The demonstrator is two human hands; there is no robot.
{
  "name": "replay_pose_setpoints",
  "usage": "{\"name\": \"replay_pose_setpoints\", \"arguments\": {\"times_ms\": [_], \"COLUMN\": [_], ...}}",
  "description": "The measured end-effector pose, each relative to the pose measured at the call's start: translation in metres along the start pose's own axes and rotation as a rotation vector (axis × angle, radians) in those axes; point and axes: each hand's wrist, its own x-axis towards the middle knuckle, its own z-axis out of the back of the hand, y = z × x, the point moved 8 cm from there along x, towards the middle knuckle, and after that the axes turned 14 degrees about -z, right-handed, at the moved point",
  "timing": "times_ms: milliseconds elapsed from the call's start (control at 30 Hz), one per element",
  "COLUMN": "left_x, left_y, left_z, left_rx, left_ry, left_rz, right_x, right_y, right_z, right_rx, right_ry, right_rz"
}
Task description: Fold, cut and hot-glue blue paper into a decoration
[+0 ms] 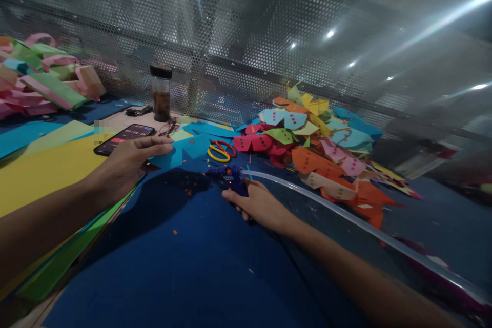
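Observation:
Between the thumb and fingers of my left hand (125, 164) is a blue paper cutout (188, 149), shaped somewhat like a butterfly and held above the table. My right hand (261, 202) is wrapped round the handle of a dark blue glue gun (234, 179), its nozzle pointing left toward the paper but apart from it. A long clear glue stick (330, 197) runs out of the gun's back to the lower right. Scissors (221, 151) with yellow and red handles lie just beyond the gun.
Coloured paper sheets (49, 164) and a phone (125, 138) lie at left. A lidded jar (161, 95) stands behind, before a perforated metal panel (230, 36). Folded paper pieces (315, 138) are heaped at right, paper boxes (46, 79) at far left. Scraps dot the blue tabletop (184, 271).

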Motion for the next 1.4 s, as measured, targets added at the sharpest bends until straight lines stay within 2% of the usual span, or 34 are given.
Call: {"name": "replay_pose_setpoints", "arguments": {"times_ms": [433,700,833,1033,1167,1400], "left_x": [0.001,0.003,-0.001,-0.005,-0.006,-0.012], "left_y": [0.004,0.003,0.001,-0.004,0.002,0.011], "left_z": [0.001,0.002,0.000,-0.006,-0.009,-0.017], "left_rx": [-0.003,-0.015,-0.042,-0.039,-0.033,-0.026], "left_ry": [0.012,-0.014,-0.049,-0.002,0.022,0.069], "left_rz": [0.004,0.004,0.039,0.025,0.082,0.160], "right_x": [0.002,0.000,-0.011,-0.036,-0.045,-0.053], "right_y": [-0.001,-0.008,-0.011,-0.015,-0.023,-0.033], "right_z": [-0.001,-0.001,0.004,0.013,0.014,0.013], "right_rx": [-0.003,0.116,0.167,0.263,0.318,0.268], "right_ry": [0.010,0.012,-0.010,-0.026,-0.037,-0.104], "right_rz": [-0.017,0.003,0.028,0.090,0.088,0.088]}}
